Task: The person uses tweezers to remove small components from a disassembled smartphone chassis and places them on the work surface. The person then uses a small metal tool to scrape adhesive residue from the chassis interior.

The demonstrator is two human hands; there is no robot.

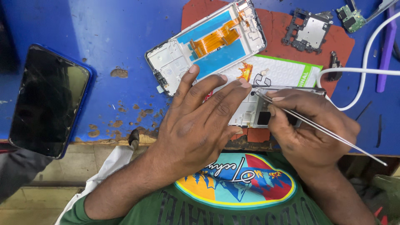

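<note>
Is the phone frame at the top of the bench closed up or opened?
Opened. The phone frame lies with its inside facing up: an orange flex cable and blue panel are exposed, with no cover over them.

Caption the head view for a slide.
Left hand steadies a white phone frame while right hand holds thin metal tweezers.

Silver tweezers (316, 127) in your right hand (310, 125) over the white frame (246, 112); just past your left hand (200, 121), orange flex (214, 39) on light-blue panel (208, 46), scuffed blue table (116, 37), rust-red mat (275, 29).
</note>
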